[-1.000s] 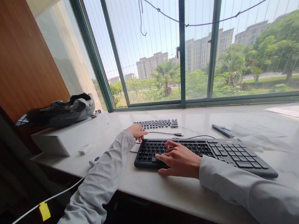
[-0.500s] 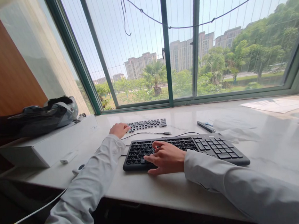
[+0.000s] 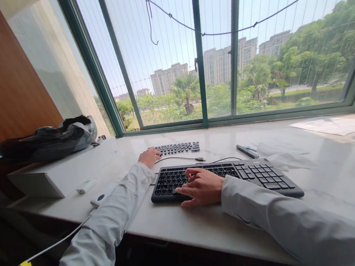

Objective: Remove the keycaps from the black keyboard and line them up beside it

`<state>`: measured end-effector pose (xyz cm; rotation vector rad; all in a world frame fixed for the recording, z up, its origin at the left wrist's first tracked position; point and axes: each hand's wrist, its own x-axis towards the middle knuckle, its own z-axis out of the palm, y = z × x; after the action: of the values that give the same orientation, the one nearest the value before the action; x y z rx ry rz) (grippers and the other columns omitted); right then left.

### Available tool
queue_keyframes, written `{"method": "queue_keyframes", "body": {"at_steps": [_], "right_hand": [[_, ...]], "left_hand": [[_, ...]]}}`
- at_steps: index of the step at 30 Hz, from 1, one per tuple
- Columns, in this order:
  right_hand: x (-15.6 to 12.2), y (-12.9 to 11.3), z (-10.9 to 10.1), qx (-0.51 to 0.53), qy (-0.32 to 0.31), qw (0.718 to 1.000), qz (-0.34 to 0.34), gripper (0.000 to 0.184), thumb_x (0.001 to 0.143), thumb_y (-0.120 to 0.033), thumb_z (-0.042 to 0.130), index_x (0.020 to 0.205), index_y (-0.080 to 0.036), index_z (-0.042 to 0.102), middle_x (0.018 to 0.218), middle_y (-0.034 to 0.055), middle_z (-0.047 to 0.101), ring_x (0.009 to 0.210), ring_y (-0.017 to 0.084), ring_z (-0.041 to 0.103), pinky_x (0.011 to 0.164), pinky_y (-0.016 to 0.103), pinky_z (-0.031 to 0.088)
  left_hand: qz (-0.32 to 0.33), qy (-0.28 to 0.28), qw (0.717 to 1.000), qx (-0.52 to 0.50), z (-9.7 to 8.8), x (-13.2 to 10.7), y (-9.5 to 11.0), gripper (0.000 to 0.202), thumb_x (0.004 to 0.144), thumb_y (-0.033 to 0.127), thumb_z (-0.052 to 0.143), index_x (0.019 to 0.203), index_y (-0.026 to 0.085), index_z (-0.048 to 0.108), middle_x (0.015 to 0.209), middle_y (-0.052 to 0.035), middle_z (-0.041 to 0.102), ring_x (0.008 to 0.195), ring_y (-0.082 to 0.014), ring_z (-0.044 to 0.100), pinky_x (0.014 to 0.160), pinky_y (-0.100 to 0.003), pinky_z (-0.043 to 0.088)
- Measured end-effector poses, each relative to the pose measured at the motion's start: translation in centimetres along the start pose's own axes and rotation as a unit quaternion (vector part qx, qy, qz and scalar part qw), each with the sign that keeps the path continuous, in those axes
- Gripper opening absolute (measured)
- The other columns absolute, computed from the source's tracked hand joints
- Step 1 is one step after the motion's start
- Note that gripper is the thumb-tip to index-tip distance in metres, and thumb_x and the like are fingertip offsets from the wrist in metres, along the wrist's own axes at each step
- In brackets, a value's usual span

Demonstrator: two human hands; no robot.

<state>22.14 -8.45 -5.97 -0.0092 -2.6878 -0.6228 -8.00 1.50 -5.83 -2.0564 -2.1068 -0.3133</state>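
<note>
A black keyboard (image 3: 256, 176) lies on the white marble sill (image 3: 204, 226). My right hand (image 3: 201, 187) rests on its left half, fingers curled down onto the keys. Behind it lies a set of loose black keycaps (image 3: 179, 148) laid out in rows. My left hand (image 3: 148, 156) is at the left end of those keycaps, fingers bent and pinched there; what it holds, if anything, is hidden. A thin cable (image 3: 179, 158) runs between the keycaps and the keyboard.
A white box (image 3: 65, 171) with a dark bag (image 3: 47, 140) on top stands at the left. Small white devices (image 3: 99, 198) and a white cable (image 3: 51, 247) lie near the sill's front edge. A dark tool (image 3: 246, 151), clear plastic and paper (image 3: 332, 125) lie to the right.
The view has shifted a little; both hands stay where they were, the right on the keyboard and the left at the end of the keycap rows.
</note>
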Motion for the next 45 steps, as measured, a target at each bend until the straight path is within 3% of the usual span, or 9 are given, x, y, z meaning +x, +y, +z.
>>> {"method": "queue_keyframes", "body": {"at_steps": [10,16,18,22,25,28,33,38,45], "right_hand": [[-0.3,-0.2,0.5,-0.018,0.03,0.999,0.002,0.041,0.096,-0.046,0.046,0.118,-0.016,0.064,0.076,0.0004,0.075,0.066,0.014,0.064,0.093,0.033,0.035],[-0.3,-0.4,0.3,-0.013,0.034,0.999,0.006,0.041,0.096,-0.046,0.047,0.118,-0.016,0.064,0.076,0.0001,0.075,0.063,0.013,0.064,0.094,0.033,0.036],[-0.3,-0.3,0.4,-0.005,0.037,0.999,0.007,0.042,0.095,-0.048,0.047,0.117,-0.017,0.064,0.078,-0.0002,0.076,0.064,0.013,0.064,0.094,0.033,0.036],[-0.4,0.0,0.6,0.019,0.041,0.999,0.02,0.042,0.095,-0.051,0.048,0.115,-0.019,0.066,0.08,-0.0006,0.077,0.065,0.013,0.065,0.094,0.033,0.034],[-0.5,0.1,0.8,0.029,0.039,0.998,0.029,0.042,0.095,-0.052,0.048,0.115,-0.02,0.067,0.082,-0.0003,0.077,0.065,0.012,0.066,0.094,0.034,0.034],[-0.5,0.0,0.9,0.025,0.046,0.998,0.032,0.041,0.096,-0.051,0.046,0.114,-0.021,0.067,0.084,-0.0006,0.077,0.065,0.012,0.066,0.094,0.034,0.034],[-0.6,-0.1,0.9,0.019,0.061,0.997,0.03,0.04,0.096,-0.049,0.046,0.113,-0.02,0.067,0.085,-0.001,0.077,0.063,0.012,0.065,0.092,0.034,0.035],[-0.7,-0.2,0.8,0.027,0.057,0.997,0.034,0.039,0.097,-0.049,0.045,0.114,-0.021,0.068,0.088,0.0003,0.077,0.065,0.012,0.066,0.09,0.034,0.036],[-0.7,-0.3,0.6,0.029,0.06,0.997,0.042,0.038,0.098,-0.047,0.044,0.115,-0.023,0.068,0.089,0.0019,0.077,0.068,0.013,0.066,0.091,0.035,0.036]], "left_hand": [[0.011,0.019,0.999,-0.028,-0.9,-0.4,0.9,0.023,0.083,0.038,0.063,0.103,0.028,0.07,0.118,-0.0036,0.063,0.101,-0.0232,0.063,0.088,-0.031,0.046],[0.059,0.044,0.994,-0.084,-3.8,-1.1,2.3,0.027,0.083,0.043,0.064,0.102,0.025,0.068,0.109,-0.0021,0.07,0.102,-0.0207,0.062,0.089,-0.028,0.045],[0.113,0.015,0.986,-0.122,-5.3,-1.7,3.1,0.03,0.08,0.048,0.067,0.099,0.025,0.07,0.101,0.0002,0.072,0.095,-0.0166,0.064,0.082,-0.024,0.046],[0.256,-0.131,0.921,-0.264,-8.4,-3.8,4.9,0.042,0.077,0.053,0.069,0.101,0.019,0.072,0.096,-0.0044,0.072,0.073,-0.0124,0.06,0.06,-0.021,0.041],[0.286,-0.272,0.874,-0.284,-9.8,-5.4,5.9,0.043,0.071,0.053,0.075,0.096,0.018,0.074,0.079,-0.0025,0.071,0.049,-0.0062,0.043,0.046,-0.021,0.03],[0.298,-0.343,0.849,-0.269,-10.0,-6.3,6.6,0.04,0.066,0.05,0.08,0.09,0.018,0.077,0.07,-0.0014,0.07,0.048,-0.0063,0.043,0.044,-0.021,0.029],[0.295,-0.361,0.845,-0.261,-9.5,-6.5,7.1,0.032,0.062,0.045,0.083,0.081,0.02,0.078,0.072,-0.0019,0.073,0.059,-0.0099,0.055,0.052,-0.02,0.038],[0.291,-0.382,0.843,-0.245,-9.6,-6.7,7.3,0.036,0.06,0.044,0.083,0.088,0.022,0.08,0.074,-0.0007,0.073,0.053,-0.0086,0.051,0.047,-0.021,0.034],[0.298,-0.396,0.84,-0.222,-9.2,-6.8,7.5,0.034,0.059,0.04,0.085,0.087,0.022,0.079,0.074,0.0004,0.073,0.059,-0.0105,0.056,0.054,-0.022,0.039]]}}
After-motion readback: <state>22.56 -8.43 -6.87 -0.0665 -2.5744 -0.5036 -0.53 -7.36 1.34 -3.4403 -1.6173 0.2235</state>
